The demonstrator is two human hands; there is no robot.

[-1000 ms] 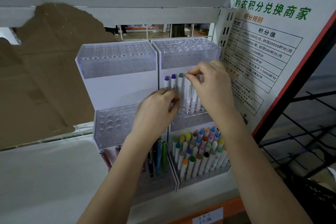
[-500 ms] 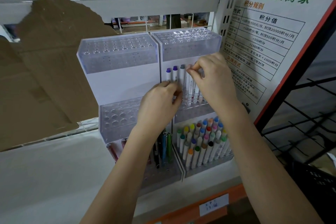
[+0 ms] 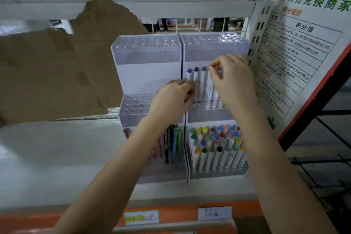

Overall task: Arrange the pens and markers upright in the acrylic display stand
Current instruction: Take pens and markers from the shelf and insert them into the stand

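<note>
my right hand (image 3: 230,80) has its grip pinched on a marker top (image 3: 214,68) mid-frame, left hand (image 3: 171,99) curled round the markers (image 3: 197,83) beside it, all standing in the middle tier of the right acrylic stand (image 3: 214,47) on the shelf (image 3: 57,150)

Two bare forearms reach up from the bottom edge — no sleeves, cuffs, watch or bracelet show anywhere along them. The left hand (image 3: 171,100) and right hand (image 3: 232,80) are bare too — no gloves or rings visible; nails are too blurred to judge.
</note>
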